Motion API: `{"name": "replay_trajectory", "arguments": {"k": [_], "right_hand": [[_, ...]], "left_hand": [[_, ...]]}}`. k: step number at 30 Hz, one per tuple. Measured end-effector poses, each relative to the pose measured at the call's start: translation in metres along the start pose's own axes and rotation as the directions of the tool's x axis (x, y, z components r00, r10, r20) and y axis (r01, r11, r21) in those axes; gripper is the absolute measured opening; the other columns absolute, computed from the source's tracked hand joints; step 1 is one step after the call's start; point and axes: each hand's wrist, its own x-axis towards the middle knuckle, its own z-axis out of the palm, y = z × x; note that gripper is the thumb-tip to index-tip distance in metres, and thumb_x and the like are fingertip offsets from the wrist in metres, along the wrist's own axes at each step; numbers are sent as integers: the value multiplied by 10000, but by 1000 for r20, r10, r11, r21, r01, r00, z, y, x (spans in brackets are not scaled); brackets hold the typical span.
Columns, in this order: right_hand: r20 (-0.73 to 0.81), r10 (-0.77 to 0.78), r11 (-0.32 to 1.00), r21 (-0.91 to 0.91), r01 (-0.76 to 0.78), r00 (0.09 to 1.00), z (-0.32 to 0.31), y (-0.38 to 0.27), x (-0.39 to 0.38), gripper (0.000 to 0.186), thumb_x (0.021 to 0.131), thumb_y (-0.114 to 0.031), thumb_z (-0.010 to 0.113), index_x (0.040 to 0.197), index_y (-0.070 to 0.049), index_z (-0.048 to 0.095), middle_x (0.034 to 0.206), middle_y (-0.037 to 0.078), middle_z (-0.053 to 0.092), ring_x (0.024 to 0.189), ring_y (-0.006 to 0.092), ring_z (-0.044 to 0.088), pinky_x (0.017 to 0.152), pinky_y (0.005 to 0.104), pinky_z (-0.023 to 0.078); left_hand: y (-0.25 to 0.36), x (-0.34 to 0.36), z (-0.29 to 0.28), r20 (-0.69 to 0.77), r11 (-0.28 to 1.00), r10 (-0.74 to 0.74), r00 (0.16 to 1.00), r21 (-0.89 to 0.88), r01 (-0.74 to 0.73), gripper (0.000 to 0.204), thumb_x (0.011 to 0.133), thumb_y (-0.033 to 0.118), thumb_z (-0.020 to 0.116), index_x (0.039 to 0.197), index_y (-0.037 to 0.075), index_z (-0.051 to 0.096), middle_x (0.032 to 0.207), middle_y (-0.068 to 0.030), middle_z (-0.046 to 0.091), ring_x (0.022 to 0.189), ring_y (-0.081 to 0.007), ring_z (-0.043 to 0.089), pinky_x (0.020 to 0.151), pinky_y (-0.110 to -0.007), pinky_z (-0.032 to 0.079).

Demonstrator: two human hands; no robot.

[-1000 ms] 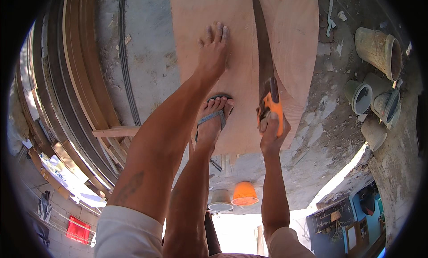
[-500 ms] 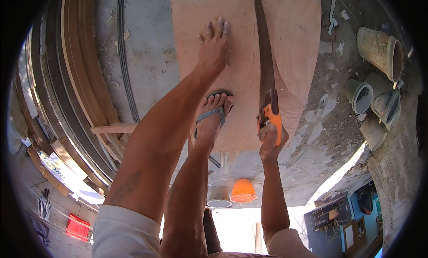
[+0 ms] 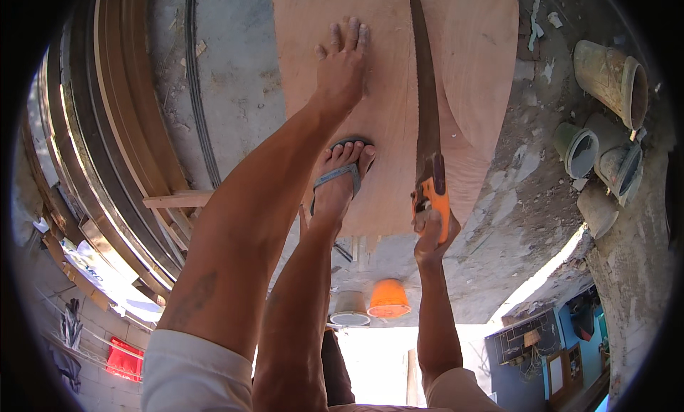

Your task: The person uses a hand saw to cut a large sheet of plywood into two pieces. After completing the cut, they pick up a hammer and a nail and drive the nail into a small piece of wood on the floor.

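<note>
An orange-handled handsaw with a long dark metal blade [image 3: 427,91] lies lengthwise over a reddish-tan wooden sheet [image 3: 388,77], its tip out of view. The right hand [image 3: 432,242] is wrapped around the handle; the left hand [image 3: 342,74] grasps nothing, resting spread on the sheet. I'd favour long, even strokes, palm and grey-strapped sandalled foot [image 3: 333,190] bearing down, well left of the teeth. Long brown timbers [image 3: 117,91] lie further left, a dirty beige bucket [image 3: 602,77] to the right; neither seems to hinder the saw.
</note>
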Motion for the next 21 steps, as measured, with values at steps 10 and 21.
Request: {"name": "replay_trajectory", "arguments": {"k": [10, 21], "right_hand": [[87, -92, 995, 52, 88, 992, 58, -44, 137, 430, 1104, -325, 544, 744, -106, 455, 603, -32, 431, 500, 90, 397, 489, 290, 350], [60, -137, 989, 72, 133, 989, 47, -19, 118, 422, 1105, -336, 534, 759, -104, 471, 588, -36, 423, 485, 81, 393, 461, 289, 357]], "left_hand": [[-1, -3, -13, 6, 1000, 16, 1000, -20, -16, 1289, 635, 154, 988, 1686, 62, 247, 1775, -141, 206, 1599, -467, 246, 1184, -704, 394], [0, 0, -8, -49, 999, 11, 999, -29, -13, 1272, 619, 115, 980, 1673, 49, 271, 1768, -156, 216, 1578, -500, 271, 1141, -747, 409]]}}
